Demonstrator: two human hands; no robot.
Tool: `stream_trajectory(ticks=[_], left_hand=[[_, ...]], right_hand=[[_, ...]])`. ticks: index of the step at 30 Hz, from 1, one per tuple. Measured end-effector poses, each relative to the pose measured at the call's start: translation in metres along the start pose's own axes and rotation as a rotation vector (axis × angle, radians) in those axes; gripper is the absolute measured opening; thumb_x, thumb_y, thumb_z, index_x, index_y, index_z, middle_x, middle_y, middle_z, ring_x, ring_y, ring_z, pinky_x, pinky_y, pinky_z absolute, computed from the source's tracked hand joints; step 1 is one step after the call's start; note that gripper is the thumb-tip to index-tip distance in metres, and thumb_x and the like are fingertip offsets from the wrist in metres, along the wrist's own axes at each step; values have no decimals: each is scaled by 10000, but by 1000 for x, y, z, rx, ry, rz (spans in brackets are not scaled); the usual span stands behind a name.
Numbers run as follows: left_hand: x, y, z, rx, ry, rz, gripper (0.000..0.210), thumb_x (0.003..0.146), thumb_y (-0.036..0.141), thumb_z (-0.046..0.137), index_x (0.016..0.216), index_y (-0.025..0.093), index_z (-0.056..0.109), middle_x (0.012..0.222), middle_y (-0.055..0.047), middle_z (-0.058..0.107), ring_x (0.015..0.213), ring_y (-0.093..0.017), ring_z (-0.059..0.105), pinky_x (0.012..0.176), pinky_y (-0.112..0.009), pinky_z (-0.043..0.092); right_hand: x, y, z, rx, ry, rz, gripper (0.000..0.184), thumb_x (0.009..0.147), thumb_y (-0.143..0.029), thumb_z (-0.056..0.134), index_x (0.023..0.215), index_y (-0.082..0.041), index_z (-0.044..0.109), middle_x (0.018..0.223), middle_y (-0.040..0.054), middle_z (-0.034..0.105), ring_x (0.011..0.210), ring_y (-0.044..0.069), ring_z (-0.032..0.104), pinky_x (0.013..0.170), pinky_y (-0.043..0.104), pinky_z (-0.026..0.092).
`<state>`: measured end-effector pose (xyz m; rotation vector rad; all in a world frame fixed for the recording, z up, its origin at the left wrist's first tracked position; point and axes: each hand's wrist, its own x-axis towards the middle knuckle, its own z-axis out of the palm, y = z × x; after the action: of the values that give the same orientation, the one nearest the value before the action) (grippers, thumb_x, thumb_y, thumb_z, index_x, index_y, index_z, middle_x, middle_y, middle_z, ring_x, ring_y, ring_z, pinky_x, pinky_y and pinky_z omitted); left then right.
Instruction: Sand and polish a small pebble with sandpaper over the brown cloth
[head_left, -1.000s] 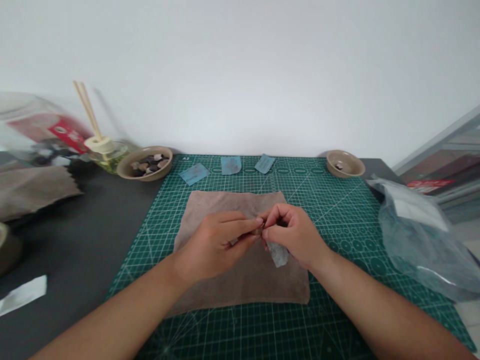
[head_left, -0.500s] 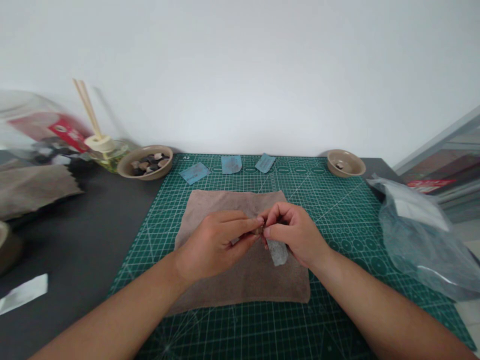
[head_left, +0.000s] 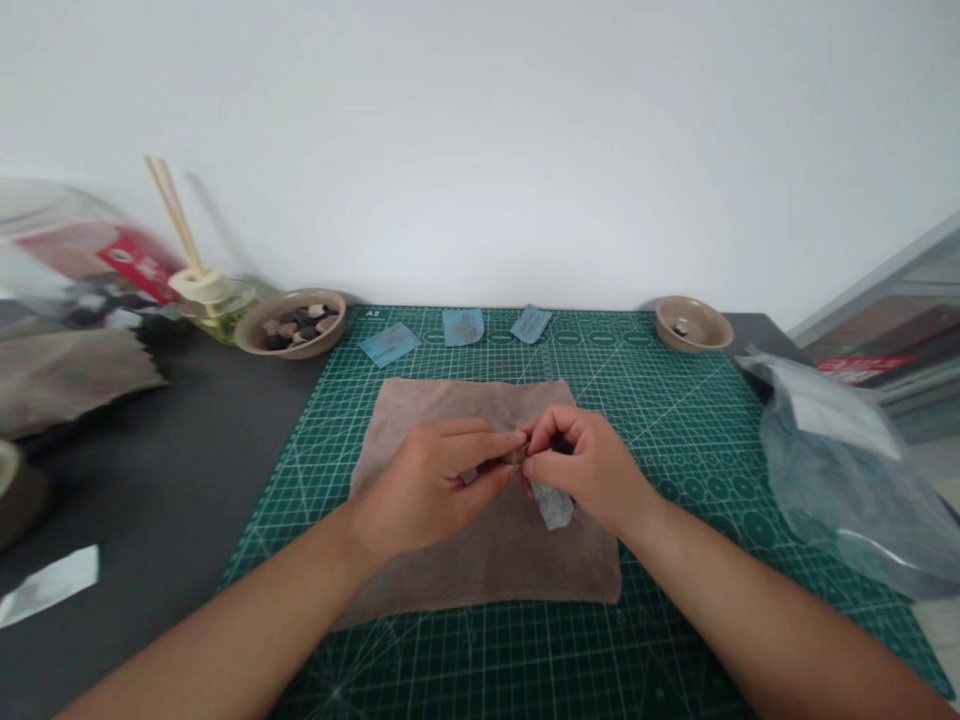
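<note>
Fingers [head_left: 486, 448] of the left hand [head_left: 431, 485] pinch a brown piece [head_left: 515, 456] over the cloth [head_left: 495, 565]; the right hand [head_left: 600, 470] clasps a grey sheet [head_left: 553, 510] beside it. Probably stone, the piece should be light, rigid, best gripped by its sides.

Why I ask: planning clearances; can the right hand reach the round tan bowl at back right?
Probably yes: flat green gridded mat leaves the way to that bowl free, though the right hand holds grey material.

two hands [head_left: 431, 490], three blue sheets [head_left: 463, 327], two wall-side bowls [head_left: 701, 328], one green mat [head_left: 667, 420]
</note>
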<state>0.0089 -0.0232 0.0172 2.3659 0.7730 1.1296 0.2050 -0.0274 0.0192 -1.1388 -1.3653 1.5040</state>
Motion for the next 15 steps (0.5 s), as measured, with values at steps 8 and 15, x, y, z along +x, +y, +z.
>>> stream_trajectory(ticks=[8, 15], left_hand=[[1, 3, -2, 15, -48, 61, 193, 897, 83, 649, 1056, 146, 739, 777, -30, 715, 661, -116, 663, 569, -199, 520], [1, 2, -2, -50, -4, -14, 228, 907, 111, 661, 1110, 179, 739, 800, -19, 750, 665, -105, 684, 570, -182, 530]], right_hand=[[0, -3, 1, 67, 5, 51, 124, 609, -141, 698, 649, -195, 594, 787, 3, 723, 597, 120, 614, 561, 249, 486], [0, -6, 2, 94, 11, 60, 121, 614, -152, 688, 636, -204, 581, 684, -9, 692, 575, 134, 619, 543, 253, 482]])
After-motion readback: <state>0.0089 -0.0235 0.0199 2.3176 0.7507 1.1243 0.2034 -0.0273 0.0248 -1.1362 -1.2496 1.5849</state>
